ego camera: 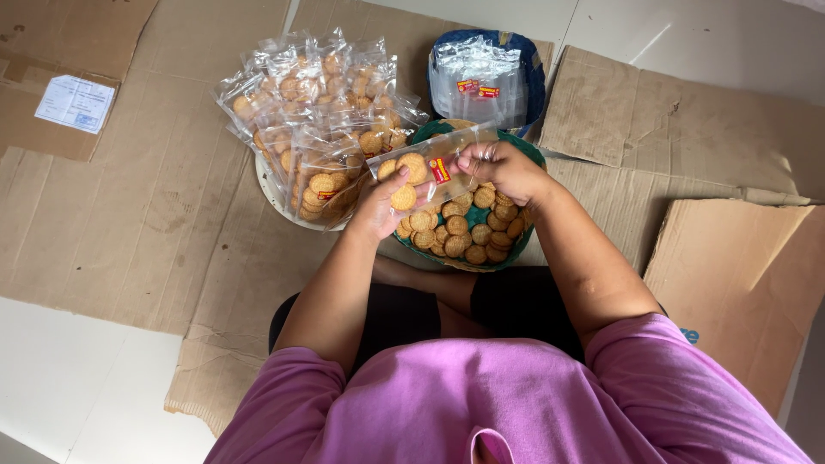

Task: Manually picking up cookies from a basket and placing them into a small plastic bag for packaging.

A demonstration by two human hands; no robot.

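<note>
A: Clear plastic pouch [425, 172], partly filled with round biscuits, held at centre frame just above the green basket [531, 155]. Handling class?

B: Light, thin, slick film; contents brittle. No squeezing across the biscuits. Best taken at the edges: bottom corner and open mouth.

A: State of the hands?

B: Left hand [378, 206] curled under the pouch's lower end at 7 o'clock, thumb pressed on the film. Right hand [505, 167] at 3 o'clock, fingers pinched at the pouch's upper edge; whether pinching film alone or also a biscuit cannot be told.

A: Surroundings?

B: Green basket directly below, loaded with loose biscuits [464, 232]. At 10 o'clock, touching the basket's side, a white tray [273, 202] heaped with filled pouches [318, 112]. At 12 o'clock, a blue container [534, 77] stacked with empty pouches [479, 82]. Flattened cardboard [155, 198] spread over the floor all round; a paper label [76, 103] well apart at 10 o'clock.

A: Obstructions?

B: Heap of filled pouches close beside the left hand; likely to slide if brushed. Crossed legs near at 6 o'clock.
</note>
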